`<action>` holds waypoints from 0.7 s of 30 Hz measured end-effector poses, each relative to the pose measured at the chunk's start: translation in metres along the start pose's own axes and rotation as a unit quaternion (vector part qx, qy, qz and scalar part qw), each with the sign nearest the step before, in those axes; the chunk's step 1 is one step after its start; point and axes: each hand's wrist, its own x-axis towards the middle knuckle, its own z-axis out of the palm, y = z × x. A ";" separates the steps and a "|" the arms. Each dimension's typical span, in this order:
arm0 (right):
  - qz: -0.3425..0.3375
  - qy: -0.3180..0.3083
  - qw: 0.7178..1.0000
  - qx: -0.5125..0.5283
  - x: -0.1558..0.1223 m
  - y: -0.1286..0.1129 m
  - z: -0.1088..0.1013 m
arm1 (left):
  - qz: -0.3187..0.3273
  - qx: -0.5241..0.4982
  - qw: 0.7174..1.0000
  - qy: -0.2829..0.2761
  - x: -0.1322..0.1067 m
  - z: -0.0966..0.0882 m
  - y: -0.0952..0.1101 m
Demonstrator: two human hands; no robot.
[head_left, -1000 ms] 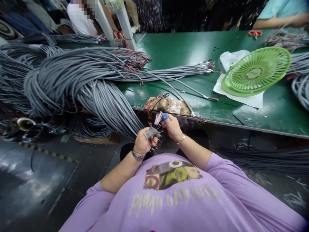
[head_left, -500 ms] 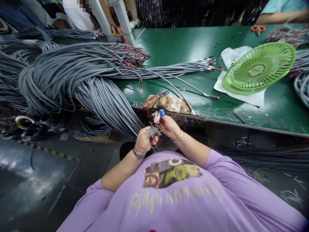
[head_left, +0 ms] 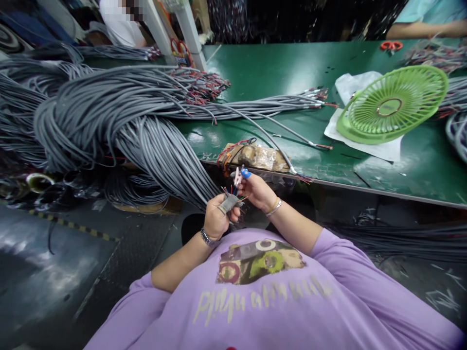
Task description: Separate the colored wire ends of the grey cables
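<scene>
My left hand [head_left: 215, 218] is closed around a small grey block-shaped piece [head_left: 229, 203], held in front of my body below the table edge. Thin coloured wires [head_left: 241, 198] stick out of this piece on several sides. Just to its right, my right hand [head_left: 261, 193] has thumb and fingers pinched together near the wires. A blue cover [head_left: 245, 173] sits on one of its fingertips. Beside that fingertip shows a small pinkish-white piece [head_left: 238, 177]; whether it is held or worn on a finger I cannot tell. What the pinch grips is too small to name.
Thick bundles of grey cable [head_left: 160, 92] cover the green table's [head_left: 292, 61] left side. A brown taped block [head_left: 260, 158] lies at the near edge. At right are a green fan [head_left: 394, 104] and orange-handled scissors [head_left: 391, 46]. People sit across the table.
The grey piece has turned slightly in my left hand, showing more of its flat face and the wires fanned behind it. My right hand has shifted slightly toward me, its blue-covered fingertip tilting.
</scene>
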 end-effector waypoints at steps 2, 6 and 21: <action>-0.022 0.003 1.000 -0.006 0.001 0.003 0.000 | 0.017 -0.010 1.000 0.011 0.002 0.001 -0.001; -0.012 0.001 1.000 0.009 0.007 0.009 -0.005 | 0.021 -0.017 0.999 0.017 0.006 0.005 -0.001; 0.037 0.053 0.994 0.090 0.014 0.009 0.009 | -0.015 -0.007 1.000 0.015 0.012 0.001 -0.015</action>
